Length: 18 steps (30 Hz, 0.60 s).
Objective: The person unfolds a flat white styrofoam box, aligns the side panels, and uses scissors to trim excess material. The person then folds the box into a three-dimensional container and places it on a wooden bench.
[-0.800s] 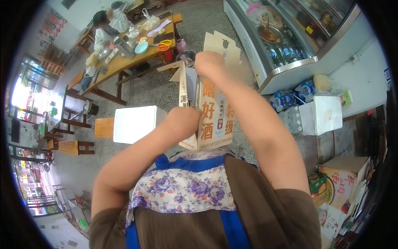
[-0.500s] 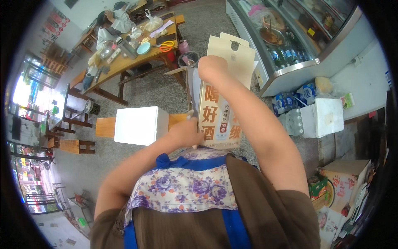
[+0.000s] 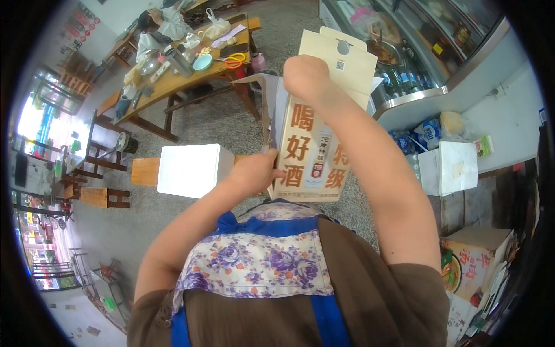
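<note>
A cream and tan cardboard box [image 3: 298, 141] with large brown lettering hangs tilted in front of my body. Its top flap, with a cut-out hole, stands up, and a side flap sticks out to the left. My left hand [image 3: 254, 172] grips the lower left edge, the thumb on the front face and the other fingers behind it. At the upper edge, my right hand [image 3: 306, 75] is closed on the box next to the raised flap. Its fingertips are hidden behind the knuckles. What the box contains cannot be seen.
Left of the box, a white foam box [image 3: 188, 170] rests on a wooden bench [image 3: 144, 172]. A cluttered wooden table [image 3: 167, 87] stands far left, a person [image 3: 165, 29] sitting beside it. A glass-fronted refrigerated case [image 3: 404, 98] is far right, with packs and cartons [image 3: 477, 254] below it.
The cardboard box has shifted right and tilted more, its raised flap moving up and right. My right hand has moved slightly right and up with it; the left keeps its grip.
</note>
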Available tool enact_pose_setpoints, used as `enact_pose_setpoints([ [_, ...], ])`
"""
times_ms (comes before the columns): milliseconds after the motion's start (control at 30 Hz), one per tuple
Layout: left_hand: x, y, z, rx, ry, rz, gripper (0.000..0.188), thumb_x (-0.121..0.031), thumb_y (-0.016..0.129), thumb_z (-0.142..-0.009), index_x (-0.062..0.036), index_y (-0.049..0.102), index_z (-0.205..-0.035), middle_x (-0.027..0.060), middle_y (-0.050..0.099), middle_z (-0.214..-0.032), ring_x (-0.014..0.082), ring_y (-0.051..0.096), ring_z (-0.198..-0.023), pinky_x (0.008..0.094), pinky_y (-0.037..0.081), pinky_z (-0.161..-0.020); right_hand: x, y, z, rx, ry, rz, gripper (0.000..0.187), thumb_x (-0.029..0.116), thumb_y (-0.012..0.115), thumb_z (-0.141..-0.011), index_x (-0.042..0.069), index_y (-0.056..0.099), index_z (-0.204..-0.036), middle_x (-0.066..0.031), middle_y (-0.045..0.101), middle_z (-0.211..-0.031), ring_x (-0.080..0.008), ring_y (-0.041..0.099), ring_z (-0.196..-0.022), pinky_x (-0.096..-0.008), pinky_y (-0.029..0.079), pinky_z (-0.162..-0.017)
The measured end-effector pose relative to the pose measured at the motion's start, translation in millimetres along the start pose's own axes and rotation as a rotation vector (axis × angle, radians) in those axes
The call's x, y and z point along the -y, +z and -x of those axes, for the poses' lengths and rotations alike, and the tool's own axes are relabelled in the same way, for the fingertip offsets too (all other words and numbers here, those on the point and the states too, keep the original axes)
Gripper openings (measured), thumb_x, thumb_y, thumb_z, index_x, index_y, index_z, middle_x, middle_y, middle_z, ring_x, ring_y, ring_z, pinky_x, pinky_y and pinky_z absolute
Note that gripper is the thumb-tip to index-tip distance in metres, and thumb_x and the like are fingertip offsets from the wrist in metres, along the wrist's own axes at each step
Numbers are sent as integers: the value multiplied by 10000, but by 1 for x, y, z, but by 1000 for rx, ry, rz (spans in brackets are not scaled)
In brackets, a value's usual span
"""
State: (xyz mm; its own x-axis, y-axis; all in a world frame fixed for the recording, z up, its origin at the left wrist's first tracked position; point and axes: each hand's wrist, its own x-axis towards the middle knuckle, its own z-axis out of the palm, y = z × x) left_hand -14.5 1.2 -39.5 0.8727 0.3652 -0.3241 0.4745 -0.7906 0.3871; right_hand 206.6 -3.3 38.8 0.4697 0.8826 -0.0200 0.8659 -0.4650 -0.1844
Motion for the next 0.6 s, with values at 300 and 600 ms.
enact_pose_setpoints([
  [300,-14,-8,4,62,176,-263,451,-448,627,-894,-3,572,-947,196,666,-751,393,670,-735,475,531,-651,-34,35,-7,152,103,36,241,138,642,-782,118,768,-987,-93,733,-1040,-264,704,-973,-358,554,-751],
  [600,-37,5,-3,110,91,-331,417,-446,623,-897,-35,594,-960,168,665,-721,376,677,-721,452,530,-663,-38,47,4,210,236,22,231,143,642,-794,154,776,-982,-61,739,-1020,-234,705,-978,-330,548,-739],
])
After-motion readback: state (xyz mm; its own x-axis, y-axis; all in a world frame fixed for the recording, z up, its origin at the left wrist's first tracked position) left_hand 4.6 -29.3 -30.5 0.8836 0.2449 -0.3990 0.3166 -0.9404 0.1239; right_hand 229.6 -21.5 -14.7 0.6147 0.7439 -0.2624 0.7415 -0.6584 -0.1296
